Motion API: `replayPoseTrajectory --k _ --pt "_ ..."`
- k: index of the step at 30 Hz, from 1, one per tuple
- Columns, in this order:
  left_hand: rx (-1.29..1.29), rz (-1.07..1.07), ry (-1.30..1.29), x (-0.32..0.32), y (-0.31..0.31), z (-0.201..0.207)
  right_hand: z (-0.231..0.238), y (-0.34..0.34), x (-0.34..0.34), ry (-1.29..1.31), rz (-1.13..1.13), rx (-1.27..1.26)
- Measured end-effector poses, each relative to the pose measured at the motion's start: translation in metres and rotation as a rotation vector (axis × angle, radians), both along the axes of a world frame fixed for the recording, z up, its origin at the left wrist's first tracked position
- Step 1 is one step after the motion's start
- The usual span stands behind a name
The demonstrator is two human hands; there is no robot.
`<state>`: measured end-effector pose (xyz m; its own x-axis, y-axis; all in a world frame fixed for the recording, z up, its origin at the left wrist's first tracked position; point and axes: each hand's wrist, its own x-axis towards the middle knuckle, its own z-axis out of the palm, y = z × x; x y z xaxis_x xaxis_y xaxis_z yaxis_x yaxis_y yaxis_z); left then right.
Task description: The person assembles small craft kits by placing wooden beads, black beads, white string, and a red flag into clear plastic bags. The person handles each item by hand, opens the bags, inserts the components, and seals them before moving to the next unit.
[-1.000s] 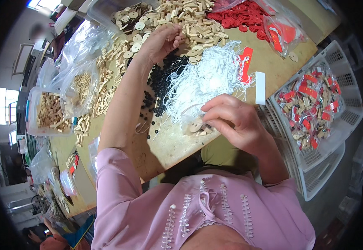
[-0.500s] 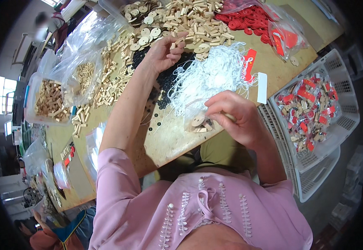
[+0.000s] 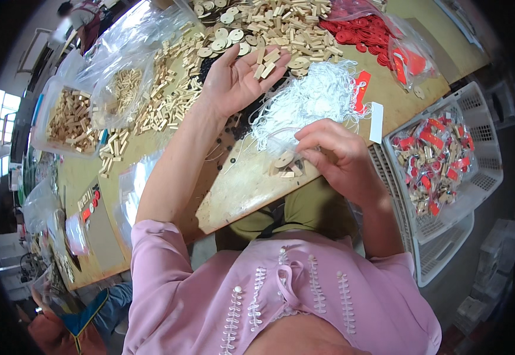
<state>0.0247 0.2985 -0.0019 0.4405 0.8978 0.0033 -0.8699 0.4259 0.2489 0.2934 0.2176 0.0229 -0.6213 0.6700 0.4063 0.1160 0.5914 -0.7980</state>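
My left hand (image 3: 234,86) is palm up over the far part of the table, its fingers loosely curled. Several small wooden blocks (image 3: 267,63) lie across those fingers. Beyond them spreads a heap of wooden blocks (image 3: 296,26), with round wooden discs (image 3: 227,36) to its left. Nearer me, my right hand (image 3: 343,157) pinches the edge of a small clear plastic bag (image 3: 279,146) at the table's front edge. A wooden disc (image 3: 283,158) and a few blocks show inside it. White cords (image 3: 305,97) lie in a tangled pile just past the bag.
Red discs (image 3: 367,32) are heaped at the far right, and black rings (image 3: 248,109) lie under my left hand. A white basket (image 3: 487,160) of filled bags stands to the right. At left sits a clear tub (image 3: 43,139) of blocks. Other people are at far left and lower left.
My left hand has turned palm up and its fingers have opened out, showing several blocks on them. My right hand keeps hold of the plastic bag. The whole view has shifted slightly.
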Motion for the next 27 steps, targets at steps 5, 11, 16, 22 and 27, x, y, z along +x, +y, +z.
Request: replayPoseTrajectory --k 5,11,16,22,27 --pt "0.017 -0.006 0.073 0.001 -0.028 0.015 0.006 -0.004 -0.013 -0.028 -0.006 0.070" --pt "0.164 0.073 0.355 0.002 -0.059 0.041 0.016 -0.009 -0.030 -0.078 -0.013 0.099" --pt "0.266 0.252 0.741 0.020 -0.088 0.059 0.021 -0.011 -0.040 -0.083 -0.008 0.076" --pt "0.289 0.270 0.753 0.020 -0.101 0.055 0.022 -0.015 -0.045 -0.108 -0.004 0.007" --pt "0.302 0.257 0.632 0.016 -0.099 0.048 0.019 -0.016 -0.046 -0.097 0.003 0.020"
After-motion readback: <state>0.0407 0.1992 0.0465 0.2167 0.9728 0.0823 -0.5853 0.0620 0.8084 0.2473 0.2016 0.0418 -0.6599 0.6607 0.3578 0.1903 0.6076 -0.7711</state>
